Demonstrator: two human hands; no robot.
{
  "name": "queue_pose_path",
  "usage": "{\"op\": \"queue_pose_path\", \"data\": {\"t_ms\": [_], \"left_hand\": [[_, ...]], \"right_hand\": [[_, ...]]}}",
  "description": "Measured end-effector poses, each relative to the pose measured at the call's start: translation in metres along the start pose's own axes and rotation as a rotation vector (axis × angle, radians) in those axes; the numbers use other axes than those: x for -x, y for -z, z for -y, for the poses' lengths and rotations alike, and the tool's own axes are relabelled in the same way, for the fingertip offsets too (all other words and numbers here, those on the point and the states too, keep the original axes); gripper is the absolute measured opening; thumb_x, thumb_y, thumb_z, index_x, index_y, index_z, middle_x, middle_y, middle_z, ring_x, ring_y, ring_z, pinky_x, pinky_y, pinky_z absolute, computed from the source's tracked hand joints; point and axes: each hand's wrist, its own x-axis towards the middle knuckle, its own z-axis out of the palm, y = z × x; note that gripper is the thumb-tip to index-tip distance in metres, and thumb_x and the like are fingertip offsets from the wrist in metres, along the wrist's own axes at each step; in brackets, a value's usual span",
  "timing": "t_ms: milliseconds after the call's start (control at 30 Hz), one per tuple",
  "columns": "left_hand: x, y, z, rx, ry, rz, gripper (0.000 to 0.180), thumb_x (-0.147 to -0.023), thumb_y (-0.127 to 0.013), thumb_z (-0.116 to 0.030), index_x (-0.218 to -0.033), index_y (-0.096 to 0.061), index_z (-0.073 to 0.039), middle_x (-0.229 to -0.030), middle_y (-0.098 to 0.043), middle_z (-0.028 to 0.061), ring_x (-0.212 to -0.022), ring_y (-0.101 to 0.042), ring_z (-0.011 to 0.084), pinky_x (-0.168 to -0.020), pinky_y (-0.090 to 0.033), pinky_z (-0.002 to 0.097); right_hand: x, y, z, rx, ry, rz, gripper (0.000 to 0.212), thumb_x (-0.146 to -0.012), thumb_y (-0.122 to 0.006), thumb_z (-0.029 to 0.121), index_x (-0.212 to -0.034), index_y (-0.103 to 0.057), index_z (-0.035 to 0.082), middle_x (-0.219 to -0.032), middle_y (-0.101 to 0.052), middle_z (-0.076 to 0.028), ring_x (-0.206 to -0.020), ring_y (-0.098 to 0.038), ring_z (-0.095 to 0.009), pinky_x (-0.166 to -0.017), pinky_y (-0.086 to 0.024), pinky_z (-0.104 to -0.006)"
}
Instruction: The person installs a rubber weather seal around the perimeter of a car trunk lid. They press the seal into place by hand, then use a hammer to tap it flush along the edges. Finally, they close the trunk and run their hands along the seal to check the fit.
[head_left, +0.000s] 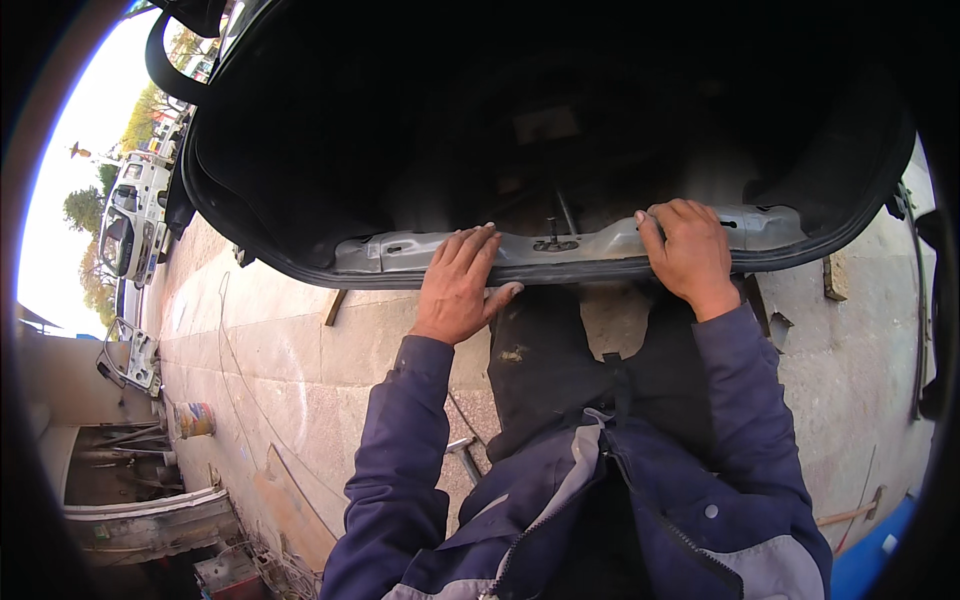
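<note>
The lower sill [600,240] of an open car trunk stretches across in front of me, bare silver metal with a black rubber seal [560,273] along its near edge. My left hand [458,285] is closed over this edge left of the middle, fingers on the metal and thumb low against the seal. Farther right, my right hand [690,250] curls its fingers over the sill, thumb pointing up along the metal. Between the hands, a small latch fitting [553,240] sits on the sill, with a thin rod [567,213] behind it. The trunk's inside is mostly too dark to make out.
A hammer-like tool [462,447] lies on the paved floor [270,340] beside my legs. To the left are a paint-stained bucket [195,419], a loose wire [225,320], a bumper-like panel [150,525] and a white vehicle [135,215]. A wooden block [835,278] lies at right.
</note>
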Motion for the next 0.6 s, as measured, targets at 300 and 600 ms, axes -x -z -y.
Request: {"op": "queue_pose_path", "data": {"t_ms": [300,600], "left_hand": [[-0.027,-0.01,-0.02,-0.017,-0.032,0.168,0.098,-0.094,-0.09,-0.048,-0.167,-0.052,0.004,-0.165,-0.062,0.0226,-0.159,-0.054,0.0391,-0.14,-0.037,0.0538],[-0.042,-0.022,-0.023,-0.008,-0.103,0.201,0.086,-0.078,-0.101,-0.034,-0.147,-0.069,0.006,-0.138,-0.078,0.022,-0.139,-0.07,0.0369,-0.133,-0.046,0.0517]], "right_hand": [[0.007,-0.002,0.038,0.069,0.037,0.232,0.054,-0.11,-0.072,0.049,-0.14,-0.079,0.005,-0.142,-0.073,-0.019,-0.138,-0.067,-0.038,-0.129,-0.043,-0.058],[0.001,-0.019,0.038,0.031,0.039,0.2,0.047,-0.104,-0.075,0.05,-0.114,-0.082,0.005,-0.119,-0.076,-0.015,-0.116,-0.071,-0.036,-0.115,-0.051,-0.0531]]}}
